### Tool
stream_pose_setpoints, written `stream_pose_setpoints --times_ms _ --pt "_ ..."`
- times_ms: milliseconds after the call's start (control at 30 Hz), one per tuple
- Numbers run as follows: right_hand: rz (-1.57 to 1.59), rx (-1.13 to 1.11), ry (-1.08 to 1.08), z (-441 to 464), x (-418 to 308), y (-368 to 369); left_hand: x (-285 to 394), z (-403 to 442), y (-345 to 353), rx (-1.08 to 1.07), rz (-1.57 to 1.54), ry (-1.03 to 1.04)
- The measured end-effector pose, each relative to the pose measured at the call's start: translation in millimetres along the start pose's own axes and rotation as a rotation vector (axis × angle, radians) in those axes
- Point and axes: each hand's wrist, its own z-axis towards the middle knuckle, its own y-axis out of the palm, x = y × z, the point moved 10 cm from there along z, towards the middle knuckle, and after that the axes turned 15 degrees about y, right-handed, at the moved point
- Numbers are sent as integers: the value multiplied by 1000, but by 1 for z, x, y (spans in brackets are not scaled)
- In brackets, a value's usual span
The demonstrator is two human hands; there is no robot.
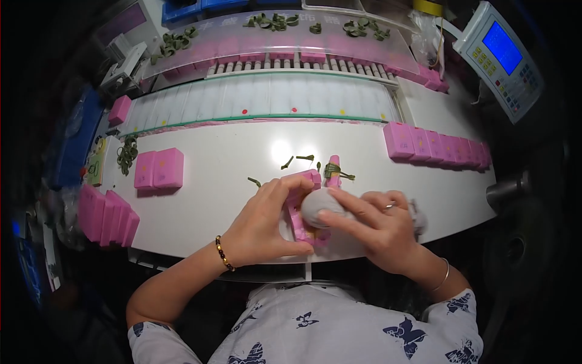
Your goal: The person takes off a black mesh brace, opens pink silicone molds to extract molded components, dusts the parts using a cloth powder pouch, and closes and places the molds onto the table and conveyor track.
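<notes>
My left hand is wrapped round a pink block, thumb along its near end and fingers over the far end. My right hand grips a grey, rounded, cloth-like pad and holds it against the block's upper face. The pad and fingers hide most of that face, where a little yellow-brown shows. Just beyond the pad lies a narrow pink piece with a dark green strip around it. Small green scraps are scattered on the white table near the block.
Pink blocks stand in a row at right, as a pair at left, and stacked at the left edge. Green curled strips lie near the pair. Behind are a glass-edged panel, rollers and a keypad display.
</notes>
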Motion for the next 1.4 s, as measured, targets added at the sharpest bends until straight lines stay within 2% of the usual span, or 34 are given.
stream_pose_setpoints --times_ms 100,133,200,267,333,367,400,467,533,600,667,700,733,800,867,933,1000,1067,1100,1200,1333,1400 --pt "-138 177 90 2 26 -28 5 -5 4 -25 47 7" --pt "-146 177 91 5 37 -28 7 -7 6 -23 43 14" --pt "-274 157 233 14 74 -15 15 -13 10 -56 147 47" --pt "-277 92 301 23 82 -5 35 -18 10 91 168 152" --pt "-44 65 208 43 61 -1 52 -29 30 -14 366 386" --pt "-7 59 124 53 50 5 52 -30 31 -17 368 385" --pt "-2 62 122 61 50 11 50 -29 31 -12 321 339" --pt "173 -252 138 70 55 55 52 -24 28 -10 279 295" --pt "267 -235 84 74 52 57 42 -18 15 65 41 140" --pt "368 -433 282 71 65 68 37 -14 6 101 19 133" --pt "483 -371 275 65 63 65 3 -21 -10 297 -94 -140" --pt "595 -300 271 61 63 58 -6 -19 -13 314 -43 -162" --pt "591 -302 276 56 60 57 -8 -15 -12 313 -48 -161" --pt "680 -78 233 52 51 32 -12 -5 -11 323 -110 -170" --pt "700 -4 228 46 37 19 -4 5 -10 315 -53 -89" --pt "783 171 169 38 29 2 -1 12 -5 331 -248 1" --pt "846 168 189 33 28 6 9 13 -12 361 -171 47" --pt "1364 27 385 31 41 30 25 10 -25 396 9 192" --pt "1505 -47 443 29 41 37 25 9 -26 394 11 191" --pt "1677 -132 463 25 42 57 33 7 -31 402 107 251" --pt "1647 -142 449 24 43 58 27 3 -25 373 23 191" --pt "1671 -192 520 22 44 64 21 2 -20 349 -16 156"
